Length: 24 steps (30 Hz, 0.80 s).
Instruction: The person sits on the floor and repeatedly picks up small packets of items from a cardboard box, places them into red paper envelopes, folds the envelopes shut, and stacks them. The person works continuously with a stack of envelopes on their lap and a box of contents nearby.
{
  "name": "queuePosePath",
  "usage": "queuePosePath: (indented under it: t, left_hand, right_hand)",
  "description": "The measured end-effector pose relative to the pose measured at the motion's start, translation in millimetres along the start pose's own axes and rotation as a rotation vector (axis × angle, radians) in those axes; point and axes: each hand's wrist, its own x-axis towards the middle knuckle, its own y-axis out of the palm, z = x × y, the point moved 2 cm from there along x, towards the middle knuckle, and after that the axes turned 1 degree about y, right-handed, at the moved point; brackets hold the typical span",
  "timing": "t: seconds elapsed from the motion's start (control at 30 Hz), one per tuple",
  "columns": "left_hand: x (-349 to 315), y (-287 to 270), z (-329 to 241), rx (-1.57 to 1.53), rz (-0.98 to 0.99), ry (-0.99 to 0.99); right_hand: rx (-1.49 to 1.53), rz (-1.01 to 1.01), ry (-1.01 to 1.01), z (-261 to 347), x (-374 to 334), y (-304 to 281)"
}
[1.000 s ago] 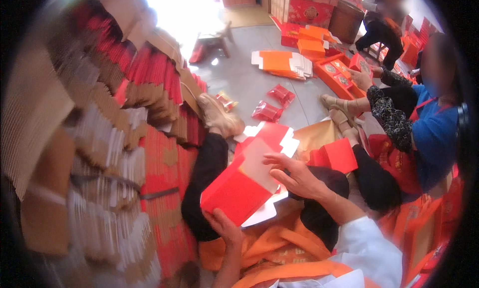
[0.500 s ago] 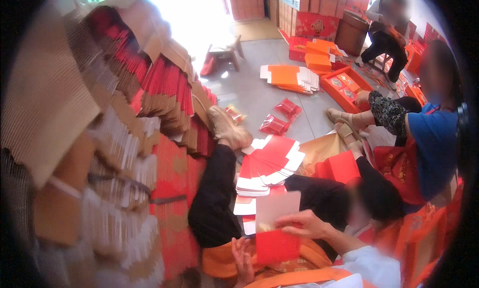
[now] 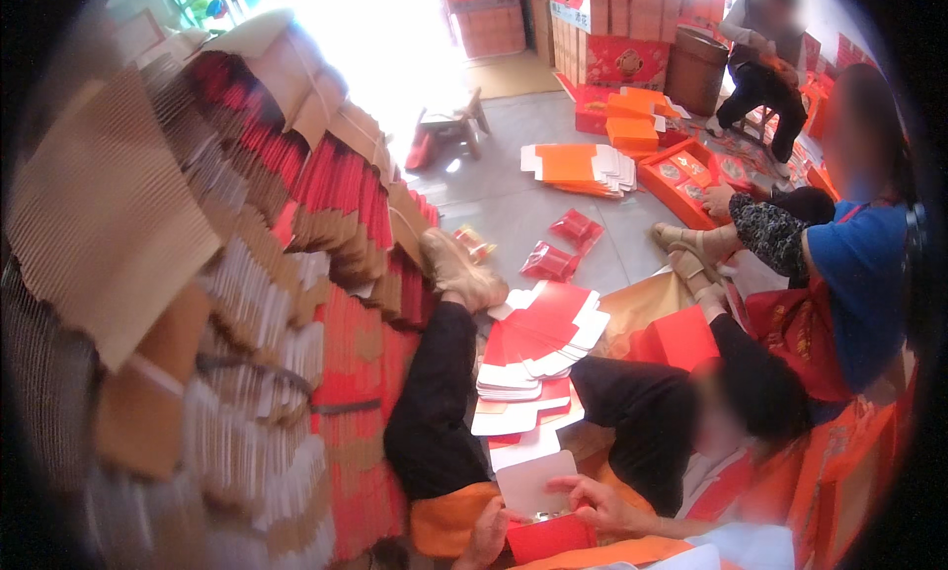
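Low over the lap, a red-and-white card (image 3: 538, 511) was pinched by the right hand (image 3: 602, 501) and propped by the left hand (image 3: 486, 535); hurried folding could crease it or topple the card stack (image 3: 538, 358).

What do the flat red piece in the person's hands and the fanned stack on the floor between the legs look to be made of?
The flat red piece, held by the left hand and right hand, looks like thin card: red on one face, plain white on the flap above it, folding along a crease. The fanned stack seems to be the same die-cut card, with red faces and white edges and tabs. Whether it is glossy cannot be told.
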Motion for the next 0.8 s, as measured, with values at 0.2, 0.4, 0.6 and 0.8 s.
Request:
queuePosePath:
  t: [0.2,0.4,0.6,0.8]
  left_hand:
    - [7,9,-53,-0.202,-0.304,-0.138]
    - [9,19,-28,-0.475,-0.430,0.001]
    - [16,12,-25,-0.473,-0.387,-0.014]
    - [33,-9,-54,-0.368,-0.293,-0.154]
  right_hand:
    - [-0.470,-0.363,-0.201,3,-14,10]
    - [0.268,-0.406,0.195,-30,-20,16]
    - [-0.152,-0.209,0.200,-23,-12,5]
    - [-0.120,-0.266,0.113,-14,-3,10]
